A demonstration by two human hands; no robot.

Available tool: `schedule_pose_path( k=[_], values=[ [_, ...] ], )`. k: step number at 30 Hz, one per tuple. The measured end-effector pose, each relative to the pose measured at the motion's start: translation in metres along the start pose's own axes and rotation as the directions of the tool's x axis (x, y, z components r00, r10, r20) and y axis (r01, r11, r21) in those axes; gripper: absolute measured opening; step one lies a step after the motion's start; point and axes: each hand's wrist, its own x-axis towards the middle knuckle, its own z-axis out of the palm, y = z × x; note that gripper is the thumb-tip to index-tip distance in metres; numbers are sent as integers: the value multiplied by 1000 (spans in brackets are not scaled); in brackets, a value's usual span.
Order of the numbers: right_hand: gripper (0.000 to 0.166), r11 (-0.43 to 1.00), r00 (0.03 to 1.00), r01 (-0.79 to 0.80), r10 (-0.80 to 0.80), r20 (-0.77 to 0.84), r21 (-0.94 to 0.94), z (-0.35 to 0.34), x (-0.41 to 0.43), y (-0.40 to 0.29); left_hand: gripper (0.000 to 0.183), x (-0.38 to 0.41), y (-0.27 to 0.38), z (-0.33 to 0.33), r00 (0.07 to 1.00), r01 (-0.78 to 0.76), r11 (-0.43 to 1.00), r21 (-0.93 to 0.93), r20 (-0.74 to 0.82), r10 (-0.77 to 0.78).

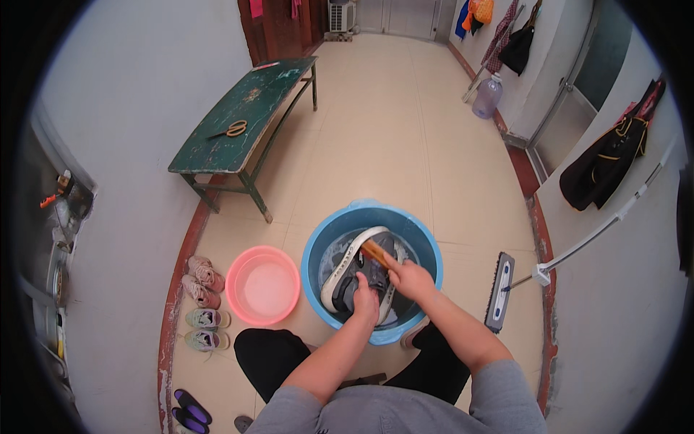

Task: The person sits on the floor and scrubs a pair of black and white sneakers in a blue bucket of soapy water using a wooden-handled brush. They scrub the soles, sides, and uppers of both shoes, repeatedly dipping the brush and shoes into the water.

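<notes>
A blue plastic basin (372, 211) stands on the floor between my knees with water in its bottom. Inside it is a grey shoe with a white sole (345, 267), the sole's edge bearing writing. What looks like a second shoe lies partly hidden beside or under it. My left hand (366, 301) grips the shoe near its opening, thumb on top. In my right hand (410, 278) is a wooden-handled brush (376, 253), its head against the shoe's upper. The bristles are hidden.
Left of the blue basin sits a pink basin (263, 318) holding water. Pink shoes (202, 282), pale green shoes (206, 330) and purple-black slippers (191, 411) line the left wall. A green bench (238, 108) bears scissors (235, 129). At right, a flat mop (500, 293) leans on the wall.
</notes>
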Motion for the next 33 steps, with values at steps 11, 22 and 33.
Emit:
schedule_pose_path(
  k=[11,22,33],
  values=[
    [55,920,999,-30,34,-4,391,31,-29,-14,57,13,6,-3,1000,16,999,-47,19,-15],
    [53,919,914,-353,378,-146,173,34,41,-6,62,7,5,-1,998,32,999,28,51,-33],
    [54,958,976,-216,216,18,191,20,-5,-23,56,10,6,1,998,57,998,8,28,-57]
  ],
)
